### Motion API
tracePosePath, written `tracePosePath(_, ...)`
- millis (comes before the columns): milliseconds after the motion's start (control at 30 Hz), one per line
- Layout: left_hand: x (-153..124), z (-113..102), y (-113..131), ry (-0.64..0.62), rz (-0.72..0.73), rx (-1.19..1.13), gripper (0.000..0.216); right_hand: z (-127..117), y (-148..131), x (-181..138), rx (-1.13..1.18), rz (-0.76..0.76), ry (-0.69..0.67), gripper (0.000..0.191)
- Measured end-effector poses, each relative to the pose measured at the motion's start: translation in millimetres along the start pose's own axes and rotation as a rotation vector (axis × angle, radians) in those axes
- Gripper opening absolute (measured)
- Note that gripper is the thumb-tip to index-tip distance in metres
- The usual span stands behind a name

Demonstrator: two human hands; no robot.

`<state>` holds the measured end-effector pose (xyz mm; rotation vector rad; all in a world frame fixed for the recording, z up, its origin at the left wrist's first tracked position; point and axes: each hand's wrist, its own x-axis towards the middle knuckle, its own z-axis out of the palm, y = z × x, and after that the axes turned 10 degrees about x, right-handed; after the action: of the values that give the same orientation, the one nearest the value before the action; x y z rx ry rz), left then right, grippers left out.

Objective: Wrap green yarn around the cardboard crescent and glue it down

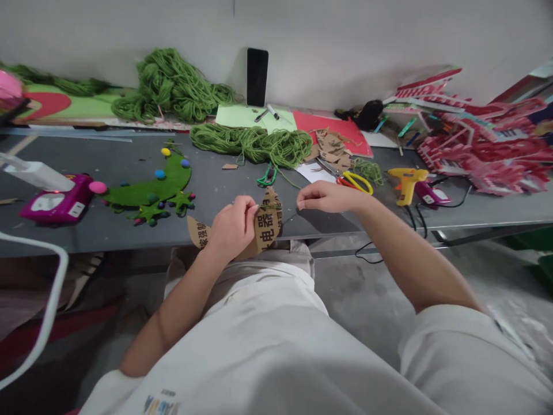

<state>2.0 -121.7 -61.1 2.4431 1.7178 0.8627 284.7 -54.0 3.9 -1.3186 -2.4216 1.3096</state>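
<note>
My left hand [233, 226] is closed on a curved brown cardboard cutout [266, 227] with printed black characters, held at the table's front edge. A thin green yarn strand lies across the cutout's upper part and runs toward my right hand [330, 197]. The fingertips of that hand are pinched together, apparently on the yarn, just right of the cardboard. Beyond the hands lies a long bundle of green yarn [254, 144], with a loose strand trailing from it. Small green-handled snips [268, 174] rest just past the cardboard's tip.
Scissors [355, 180] with red and yellow handles and a yellow glue gun [406, 183] lie to the right. A green decorated crescent [151, 189] is on the left, beside a purple device [58, 202]. A phone [257, 76] leans on the wall. Pink-red pieces [488, 144] pile up far right.
</note>
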Motion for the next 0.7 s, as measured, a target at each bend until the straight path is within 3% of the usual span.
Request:
tracePosePath(167, 1, -1, 2, -0.015, -0.018, -0.011, 0.016, 27, -4, 7, -0.201, -0.096, 0.284, 0.028)
tracePosePath(233, 1, -1, 1, -0.017, -0.018, -0.007, 0.015, 40, -5, 6, -0.200, -0.188, 0.376, 0.039)
tracePosePath(300, 1, -1, 1, -0.013, -0.014, -0.003, 0.015, 55, -7, 3, -0.069, -0.262, 0.464, 0.060)
tracePosePath(367, 1, -2, 1, -0.014, -0.010, -0.008, 0.016, 71, -10, 0, 0.158, -0.299, 0.507, 0.067)
tracePosePath(533, 1, -4, 1, -0.023, -0.006, -0.011, 0.017, 104, -16, 4, 0.681, -0.318, 0.489, 0.055)
tracePosePath(700, 1, -4, 2, -0.021, -0.015, -0.010, 0.017, 105, -20, 10, 0.779, -0.156, 0.621, 0.034)
